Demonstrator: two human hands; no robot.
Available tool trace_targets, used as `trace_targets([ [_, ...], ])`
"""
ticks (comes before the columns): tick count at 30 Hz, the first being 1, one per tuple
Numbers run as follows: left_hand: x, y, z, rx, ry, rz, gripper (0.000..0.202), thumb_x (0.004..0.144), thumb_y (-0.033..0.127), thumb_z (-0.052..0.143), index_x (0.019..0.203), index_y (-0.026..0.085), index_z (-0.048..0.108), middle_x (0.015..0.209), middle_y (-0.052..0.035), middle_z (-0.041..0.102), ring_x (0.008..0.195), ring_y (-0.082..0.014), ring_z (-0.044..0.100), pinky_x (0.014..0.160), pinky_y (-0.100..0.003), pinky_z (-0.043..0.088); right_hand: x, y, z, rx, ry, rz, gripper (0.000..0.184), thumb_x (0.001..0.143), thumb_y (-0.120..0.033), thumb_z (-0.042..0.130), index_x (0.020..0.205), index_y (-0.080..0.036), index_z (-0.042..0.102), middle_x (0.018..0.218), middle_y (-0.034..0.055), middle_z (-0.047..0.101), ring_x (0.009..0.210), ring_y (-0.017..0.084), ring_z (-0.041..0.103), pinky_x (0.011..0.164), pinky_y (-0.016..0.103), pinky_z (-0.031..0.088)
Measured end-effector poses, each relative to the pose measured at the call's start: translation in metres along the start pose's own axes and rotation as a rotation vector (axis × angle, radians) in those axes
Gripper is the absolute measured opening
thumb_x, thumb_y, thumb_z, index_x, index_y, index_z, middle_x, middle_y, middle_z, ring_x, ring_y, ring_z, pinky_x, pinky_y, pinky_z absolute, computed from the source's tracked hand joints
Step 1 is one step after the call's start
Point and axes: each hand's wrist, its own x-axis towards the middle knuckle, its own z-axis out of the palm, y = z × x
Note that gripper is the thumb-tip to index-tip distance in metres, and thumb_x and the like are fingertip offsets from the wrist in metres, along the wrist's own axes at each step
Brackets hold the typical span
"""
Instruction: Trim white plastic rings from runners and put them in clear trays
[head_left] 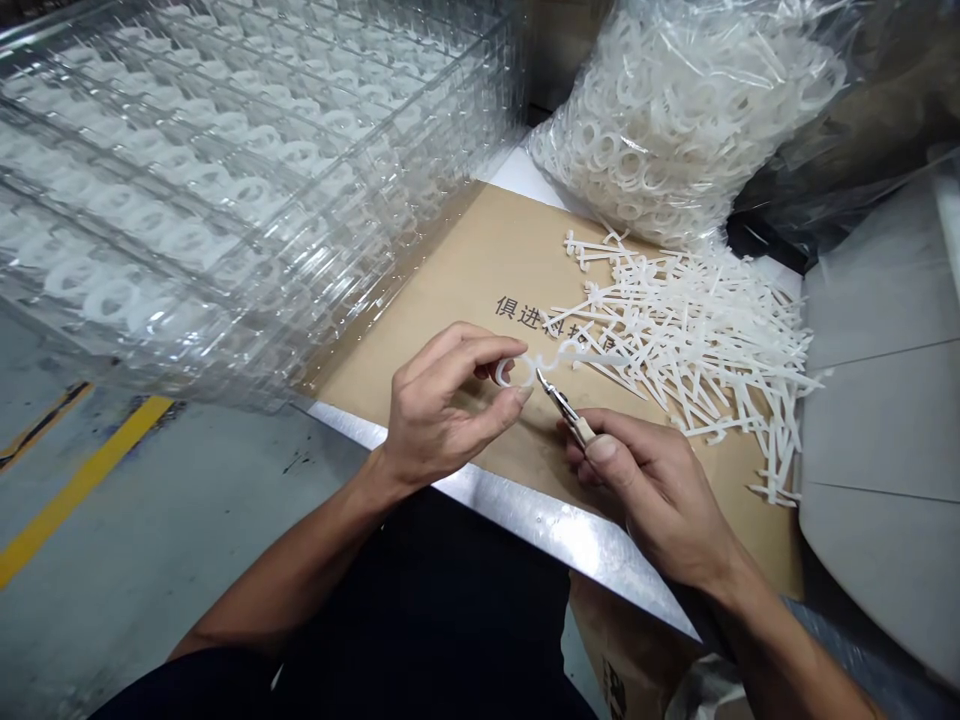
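- The left hand [439, 405] pinches a small translucent-white plastic ring [501, 374] near mid-frame.
- The right hand [651, 478] grasps slim metal nippers [568, 411], tips just beside the ring.
- Probably light, springy, slightly slippery; its outer rim seems the best hold.

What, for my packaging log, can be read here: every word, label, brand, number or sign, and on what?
"俱进科技": black print on the flat brown sheet, partly covered by thin white plastic strips; a character after it is unreadable.
Dark print on the brown surface below the silver metal table edge: too blurred to read.
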Motion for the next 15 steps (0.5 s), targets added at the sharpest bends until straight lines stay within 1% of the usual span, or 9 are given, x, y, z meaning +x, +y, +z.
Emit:
trace_targets([
  [2,0.0002,0.0000,0.0002,-0.010,0.001,0.002,0.025,0.090,0.017,0.077,0.114,0.015,0.073,0.091,-0.0034,0.068,0.079,-0.0122,0.066,0.071,-0.028,0.056,-0.0009,-0.0005,-0.0004,-0.006,0.002,-0.004,0.046,0.109,-0.056,0.046,0.092,-0.019,0.068,0.081,0.0045,0.069,0.070,0.018,0.060,0.064,0.030,0.048],
  [9,0.0000,0.0005,0.0001,-0.011,-0.023,0.021,0.026,0.089,0.016,0.077,0.115,0.014,0.073,0.092,-0.0042,0.069,0.079,-0.0126,0.066,0.072,-0.027,0.057,-0.0018,0.0007,0.0001,0.004,0.003,0.007,0.046,0.109,-0.055,0.045,0.094,-0.019,0.069,0.080,0.0043,0.067,0.069,0.018,0.058,0.063,0.031,0.047],
  [15,-0.0010,-0.0005,0.0002,-0.012,-0.033,0.036,0.028,0.089,0.015,0.076,0.116,0.016,0.073,0.092,-0.0041,0.070,0.080,-0.0131,0.067,0.073,-0.028,0.058,0.0003,0.0010,0.0013,-0.003,0.005,-0.001,0.047,0.109,-0.054,0.045,0.086,-0.019,0.066,0.075,0.0032,0.063,0.066,0.017,0.055,0.061,0.031,0.045],
])
